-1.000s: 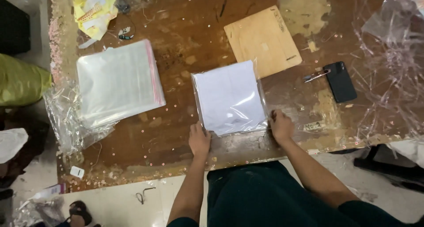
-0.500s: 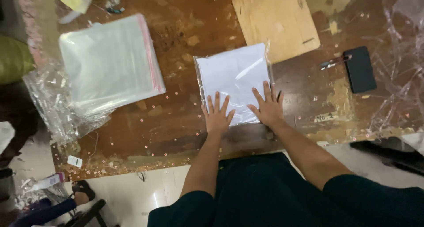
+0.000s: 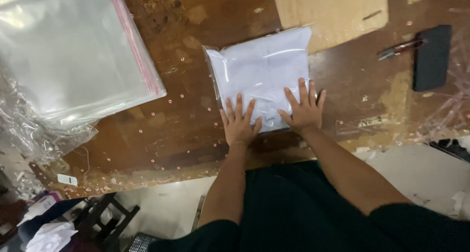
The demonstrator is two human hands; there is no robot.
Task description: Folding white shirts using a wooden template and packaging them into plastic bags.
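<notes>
Pressing down on a white packet (image 3: 262, 71) in a clear bag, we lay both palms flat on its near edge, fingers spread and gripping nothing. Our left hand (image 3: 239, 124) sits on the packet's near left corner, our right hand (image 3: 304, 110) just beside it on the near right corner. The packet lies flat on the worn brown table (image 3: 186, 120). Beyond our right hand lies a board (image 3: 333, 12); off to its right, a black phone (image 3: 432, 58) and small snips (image 3: 399, 48). Well left of our left hand rests a stack of clear bags (image 3: 73, 56).
</notes>
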